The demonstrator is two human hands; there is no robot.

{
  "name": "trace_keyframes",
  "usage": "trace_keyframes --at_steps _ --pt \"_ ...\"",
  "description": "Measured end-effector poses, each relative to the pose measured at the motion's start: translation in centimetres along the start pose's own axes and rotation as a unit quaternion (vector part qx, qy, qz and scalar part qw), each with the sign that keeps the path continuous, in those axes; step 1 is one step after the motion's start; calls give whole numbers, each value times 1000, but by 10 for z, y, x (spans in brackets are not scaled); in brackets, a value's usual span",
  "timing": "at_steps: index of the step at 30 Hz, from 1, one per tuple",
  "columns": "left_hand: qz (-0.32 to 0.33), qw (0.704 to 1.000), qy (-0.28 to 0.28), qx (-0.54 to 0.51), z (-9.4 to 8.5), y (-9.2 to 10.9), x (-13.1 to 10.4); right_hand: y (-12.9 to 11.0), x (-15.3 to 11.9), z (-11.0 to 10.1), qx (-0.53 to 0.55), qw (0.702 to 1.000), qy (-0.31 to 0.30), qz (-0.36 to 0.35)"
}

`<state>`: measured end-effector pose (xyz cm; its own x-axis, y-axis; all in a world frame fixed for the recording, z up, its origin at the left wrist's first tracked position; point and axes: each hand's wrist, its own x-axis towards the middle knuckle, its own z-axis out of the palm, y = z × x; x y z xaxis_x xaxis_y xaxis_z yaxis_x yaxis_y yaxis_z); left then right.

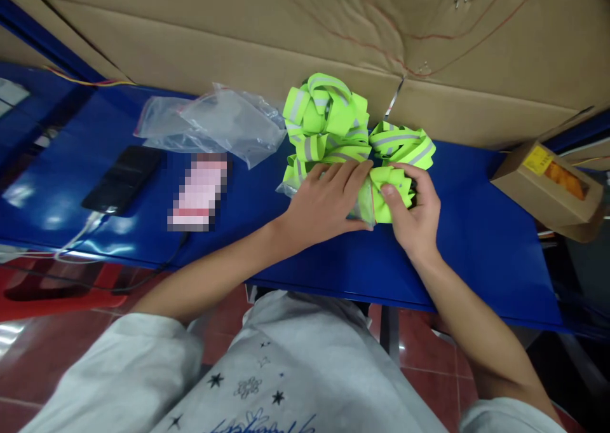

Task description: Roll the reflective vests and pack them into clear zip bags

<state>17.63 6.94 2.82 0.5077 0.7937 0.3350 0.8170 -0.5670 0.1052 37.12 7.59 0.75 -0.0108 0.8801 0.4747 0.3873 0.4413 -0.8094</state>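
My right hand (419, 210) grips a bundle of neon yellow reflective straps (388, 198), thumb on top and fingers round its right side. The bundle sits at the mouth of a clear plastic zip bag (363, 205); how far it goes in is hidden. Lying across that bag, my left hand (326, 201) holds it with the thumb at the lower edge and the fingers at the upper edge. Just behind my hands rises a pile of similar neon straps with grey stripes (328, 115). A smaller strap bundle (403, 144) lies to its right.
Clear zip bags (233, 121) lie left of the pile on the blue table (476, 229). Nearer the left are a black phone or power bank (122, 180) with a white cable and a pixelated phone (199, 191). A cardboard box (548, 188) stands right; a cardboard wall (238, 45) closes the back.
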Motion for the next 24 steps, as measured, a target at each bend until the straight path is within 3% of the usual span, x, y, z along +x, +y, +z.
trace_keyframes --at_steps 5,10,15,20,24 --pt "-11 1000 -5 -2 3 5 3 -4 -6 1 -61 997 -23 -43" --pt "-27 999 19 -37 18 7 6 -3 -7 3 -25 999 -48 2" --pt "-24 994 19 -101 25 -7 4 -1 -2 -1 24 993 -110 46" --pt "17 991 -12 -136 22 -24 0 11 5 -8 55 983 -169 45" --pt "51 989 -23 -134 23 -31 -2 14 5 -9 20 983 -180 13"
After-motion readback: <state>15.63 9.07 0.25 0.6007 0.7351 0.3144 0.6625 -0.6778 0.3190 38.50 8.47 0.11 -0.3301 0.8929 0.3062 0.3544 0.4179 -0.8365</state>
